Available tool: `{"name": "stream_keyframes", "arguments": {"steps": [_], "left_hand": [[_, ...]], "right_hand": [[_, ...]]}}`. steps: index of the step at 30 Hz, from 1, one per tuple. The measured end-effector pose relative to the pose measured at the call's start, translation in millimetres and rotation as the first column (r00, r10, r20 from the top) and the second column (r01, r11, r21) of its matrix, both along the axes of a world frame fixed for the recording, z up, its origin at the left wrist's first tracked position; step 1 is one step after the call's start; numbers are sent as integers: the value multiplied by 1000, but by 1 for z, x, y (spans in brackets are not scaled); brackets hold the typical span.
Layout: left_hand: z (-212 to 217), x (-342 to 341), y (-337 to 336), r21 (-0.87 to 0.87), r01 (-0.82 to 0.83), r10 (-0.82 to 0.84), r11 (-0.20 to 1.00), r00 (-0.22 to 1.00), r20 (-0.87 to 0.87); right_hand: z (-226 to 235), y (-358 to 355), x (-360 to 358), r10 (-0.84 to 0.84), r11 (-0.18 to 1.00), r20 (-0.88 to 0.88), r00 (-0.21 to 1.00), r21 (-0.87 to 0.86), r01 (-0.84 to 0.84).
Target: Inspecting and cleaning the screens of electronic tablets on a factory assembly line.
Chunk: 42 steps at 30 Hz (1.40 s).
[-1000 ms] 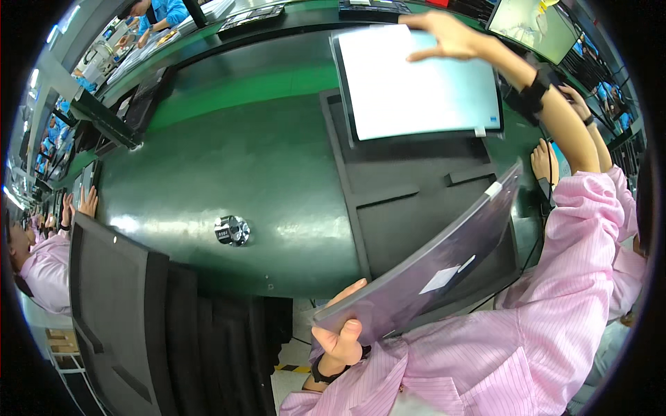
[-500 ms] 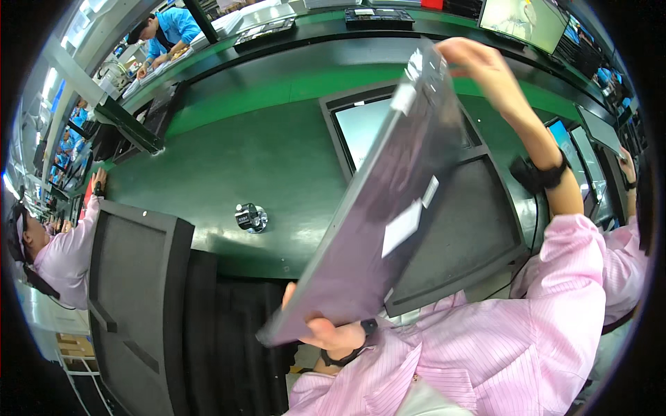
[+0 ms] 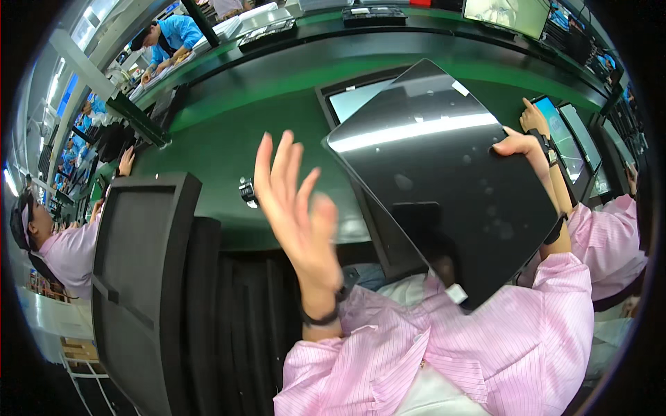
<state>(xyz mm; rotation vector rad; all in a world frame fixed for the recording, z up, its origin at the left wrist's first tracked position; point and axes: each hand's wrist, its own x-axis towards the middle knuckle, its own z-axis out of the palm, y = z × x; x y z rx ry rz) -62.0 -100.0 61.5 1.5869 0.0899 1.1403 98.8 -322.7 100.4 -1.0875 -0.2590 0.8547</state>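
A flat glossy black tablet [image 3: 444,187] is tilted in the air in front of me, with white tabs at two corners and light glaring across its screen. My right hand [image 3: 527,149] grips its right edge, thumb on the screen side. To the tablet's left, my left hand [image 3: 298,215] is raised, its fingers spread and holding nothing. Partly behind that hand, a small black-and-silver roll [image 3: 246,193] sits on the green table [image 3: 222,149]. Beneath the tablet, a dark foam tray [image 3: 388,249] shows only in part; beyond it a lit screen [image 3: 350,105] lies in a dark frame.
A black foam tray [image 3: 135,243] stands on edge at my left, beside a stack of dark foam [image 3: 243,312]. A raised shelf [image 3: 319,52] runs along the back. Co-workers in pink sit on both sides; lit tablets [image 3: 558,139] stand at the right.
The tablet has swung from steep and edge-on to showing its glossy screen. My left hand has let go and risen; my right hand has come down along the tablet's right edge.
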Motion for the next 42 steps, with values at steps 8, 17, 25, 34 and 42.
{"name": "stream_keyframes", "arguments": {"steps": [8, 17, 25, 34, 42], "left_hand": [[10, -8, 4, -643, 729, -757, 233, 551, 351], [4, -15, 38, -401, 836, -915, 373, 404, -10], [40, -5, 14, 43, 682, -634, 730, 700, -328], [21, -8, -9, -398, 190, -78, 898, 957, 281], [7, 1, -53, -115, 438, -407, 891, 886, 222]], "right_hand": [[-30, -38, 8, -3, 992, -22, 1000, -129, 0], [1, -37, 6, 333, 941, 923, 196, -339, -3], [70, 5, -20, 808, 528, 587, -42, -755, -389], [7, -29, 45, 122, 823, 90, 988, 547, -152], [-62, 41, -9, -615, 570, -343, 710, 428, 701]]}}
